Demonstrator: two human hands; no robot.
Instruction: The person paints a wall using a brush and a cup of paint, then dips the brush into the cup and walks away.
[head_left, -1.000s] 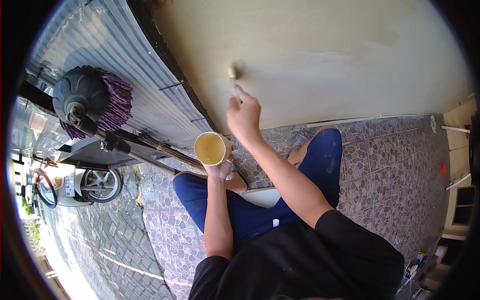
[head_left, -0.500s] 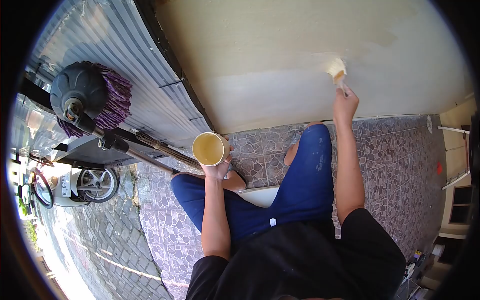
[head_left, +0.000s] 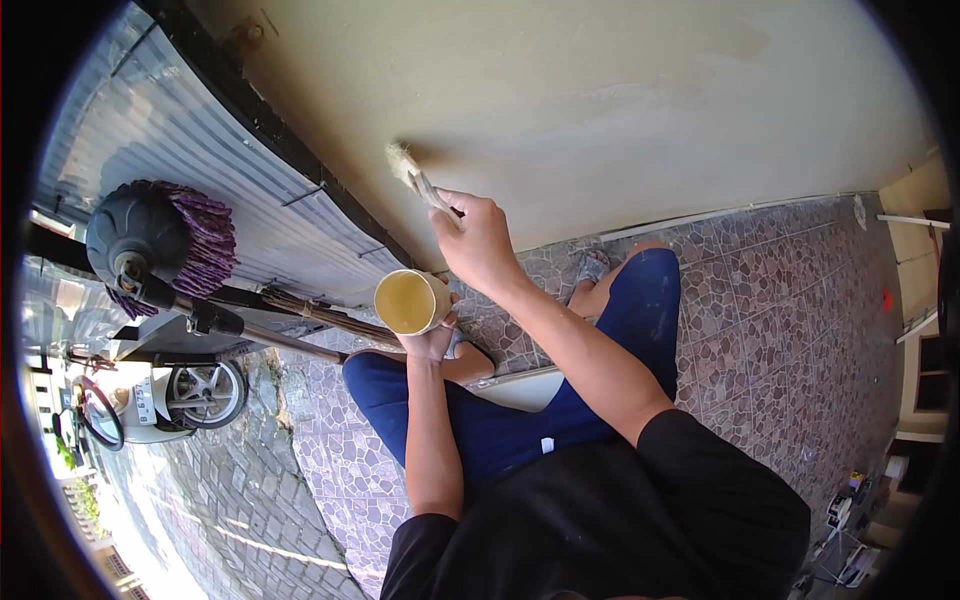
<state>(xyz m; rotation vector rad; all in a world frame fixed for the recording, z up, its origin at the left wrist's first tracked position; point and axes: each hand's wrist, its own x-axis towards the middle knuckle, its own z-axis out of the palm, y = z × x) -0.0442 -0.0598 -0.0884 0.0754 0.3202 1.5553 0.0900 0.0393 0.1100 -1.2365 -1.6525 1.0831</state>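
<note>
My left hand (head_left: 430, 342) is wrapped round a round, pale cup (head_left: 405, 303) whose open top faces me, with yellowish paint inside. The handle of a paintbrush (head_left: 428, 190) is gripped in my right hand (head_left: 473, 238), above and to the right of the cup. The brush's pale bristles point up and left, at or close to the cream wall (head_left: 560, 130); whether they touch it I cannot tell. A greyish, damp-looking area shows on the wall to the right of the brush.
Left of the wall stands a corrugated metal sheet (head_left: 240, 150) with a dark frame. A purple mop (head_left: 205, 240) and a stick broom (head_left: 330, 315) lean nearby. A parked motorbike (head_left: 150, 400) is at the far left, and patterned tiles (head_left: 750, 330) cover the floor.
My right hand has swung left with the brush, from the wall's right part to its left part, near the cup. The view has shifted slightly. My left hand still holds the cup.
</note>
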